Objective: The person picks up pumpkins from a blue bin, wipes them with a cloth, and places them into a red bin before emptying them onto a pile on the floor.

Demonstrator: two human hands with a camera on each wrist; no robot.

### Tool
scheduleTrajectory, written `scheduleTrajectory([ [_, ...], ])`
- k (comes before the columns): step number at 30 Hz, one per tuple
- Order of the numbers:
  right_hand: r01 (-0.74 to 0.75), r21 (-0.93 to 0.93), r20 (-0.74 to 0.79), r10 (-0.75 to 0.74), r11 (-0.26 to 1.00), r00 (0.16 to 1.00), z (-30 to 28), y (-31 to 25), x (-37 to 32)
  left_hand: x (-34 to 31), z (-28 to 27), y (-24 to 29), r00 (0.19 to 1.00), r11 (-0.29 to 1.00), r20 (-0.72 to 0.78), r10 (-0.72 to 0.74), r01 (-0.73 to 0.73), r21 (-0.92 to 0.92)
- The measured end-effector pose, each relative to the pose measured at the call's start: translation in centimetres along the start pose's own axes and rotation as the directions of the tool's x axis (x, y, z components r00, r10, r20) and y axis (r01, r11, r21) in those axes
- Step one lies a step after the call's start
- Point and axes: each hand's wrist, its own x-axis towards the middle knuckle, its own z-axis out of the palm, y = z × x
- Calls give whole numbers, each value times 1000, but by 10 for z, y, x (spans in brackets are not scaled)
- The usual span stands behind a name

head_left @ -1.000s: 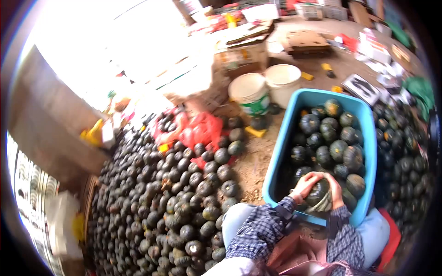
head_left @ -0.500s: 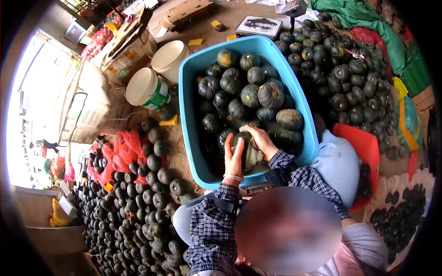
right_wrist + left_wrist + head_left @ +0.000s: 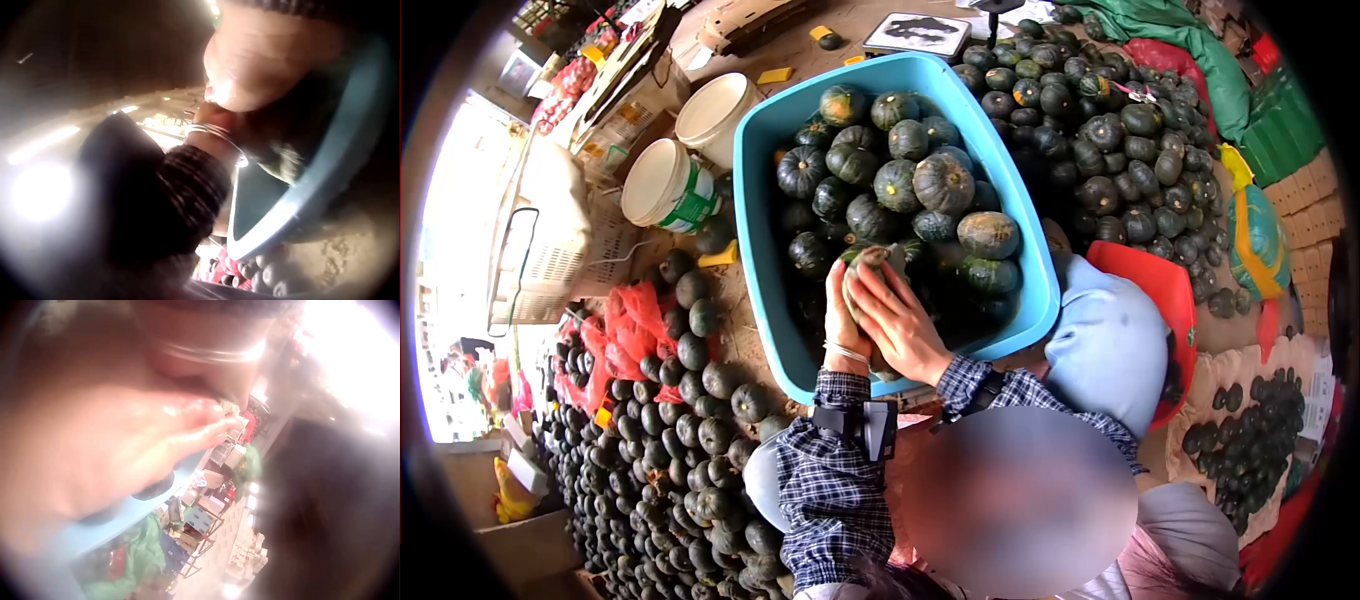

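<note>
Both hands are over the near end of a blue tub (image 3: 755,250), which holds several dark green pumpkins (image 3: 945,185) and some dark water. My left hand (image 3: 843,318), with a bracelet at its wrist, holds a small green pumpkin (image 3: 853,252) from the left side. Against its other side my right hand (image 3: 900,325) presses a pale, wet-looking cloth (image 3: 286,164), fingers lying over it. Most of this pumpkin is hidden by the hands and cloth. In the left wrist view, the blurred back of a hand (image 3: 119,450) fills much of the picture.
Heaped pumpkins cover the floor on the left (image 3: 690,460) and at the right (image 3: 1120,150). White buckets (image 3: 665,185) stand left of the tub. A red basin (image 3: 1155,290) sits beside the right knee, and a flat scale (image 3: 917,35) lies beyond the tub.
The head view has swung right, so the tub appears further left. Hands that were a little apart half a second ago are now close together, with the right hand over the cloth and pumpkin.
</note>
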Motion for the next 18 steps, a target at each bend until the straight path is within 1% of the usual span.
scheduleTrajectory([
  [2,-129,80,-9,130,988,991,3,10,15,-4,1,-13,998,999,-42,44,-44,-8],
  [4,-148,78,-13,150,986,989,5,18,18,0,-12,-20,991,987,14,132,-133,86],
  [6,-186,255,2,192,949,981,9,32,22,6,-21,-19,995,989,12,100,-101,110],
  [7,-263,466,56,268,845,962,13,49,25,-2,-12,-16,999,996,-29,46,-43,80],
  [8,-384,658,147,389,648,909,15,70,28,-9,-2,-13,995,976,40,91,-97,196],
  [9,-479,768,295,430,425,854,-2,71,26,-16,9,-10,994,973,49,96,-104,206],
  [10,-550,817,441,427,174,790,-16,72,22,-20,16,-9,993,970,60,101,-112,217],
  [11,-508,827,560,281,-240,780,-2,88,13,-18,16,-10,988,979,92,122,-135,150],
  [12,-431,663,604,96,-612,792,16,103,6,-11,3,-13,996,998,65,56,-57,10],
  [13,-465,870,466,579,-162,669,-13,51,14,-14,13,-10,994,994,87,59,-51,-94],
  [14,-461,872,464,579,-166,670,-5,61,14,-15,24,-10,992,979,108,66,-44,-201],
  [15,-428,840,543,507,-334,669,7,77,12,-14,27,-12,996,983,23,90,-85,-163],
  [16,-392,777,607,423,-492,672,13,87,9,-2,9,-16,991,988,-9,133,-133,-75],
  [17,-395,730,650,389,-558,653,-12,66,16,23,-30,-29,925,865,-105,366,-296,406],
  [18,-407,737,646,387,-539,658,-24,63,18,29,-30,-26,801,518,-71,594,-313,796],
])
